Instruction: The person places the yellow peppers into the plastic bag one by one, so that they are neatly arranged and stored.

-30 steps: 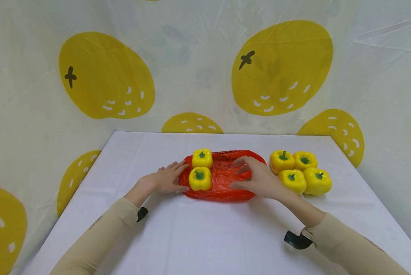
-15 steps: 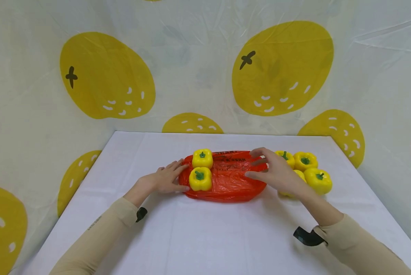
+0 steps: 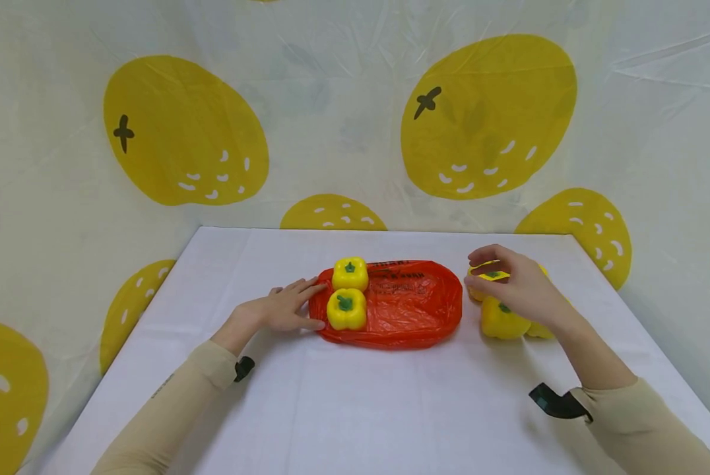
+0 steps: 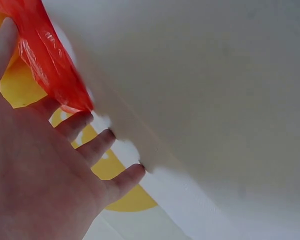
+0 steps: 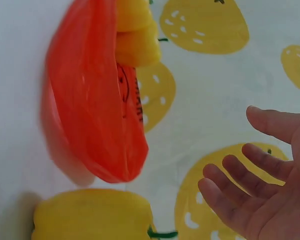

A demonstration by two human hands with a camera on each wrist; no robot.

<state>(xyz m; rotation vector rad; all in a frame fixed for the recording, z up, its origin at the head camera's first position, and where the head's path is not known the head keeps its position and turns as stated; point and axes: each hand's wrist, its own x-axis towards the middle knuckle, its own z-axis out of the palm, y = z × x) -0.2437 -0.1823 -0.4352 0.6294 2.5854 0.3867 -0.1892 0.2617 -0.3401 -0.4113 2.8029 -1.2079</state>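
Observation:
A red plastic bag (image 3: 414, 307) with black print lies in the middle of the table. Two yellow bell peppers with green stems, a far one (image 3: 350, 272) and a near one (image 3: 346, 316), sit side by side at its left end. My left hand (image 3: 284, 309), fingers spread, rests at the bag's left edge; in the left wrist view its thumb and some fingertips touch the red plastic (image 4: 55, 65). Above a group of several yellow bell peppers (image 3: 500, 323) hovers my right hand (image 3: 527, 287), fingers bent loosely and apart, nothing held. It partly hides that group.
The table (image 3: 355, 409) has a white cloth over it. Behind and around it hangs a pale curtain (image 3: 331, 99) printed with large yellow fruit. A gap of white cloth separates the bag's right end from the right-hand peppers.
My right hand has moved right, from over the bag to over the right-hand peppers. The bag's right part now lies flatter and smoother. My left hand has stayed in place.

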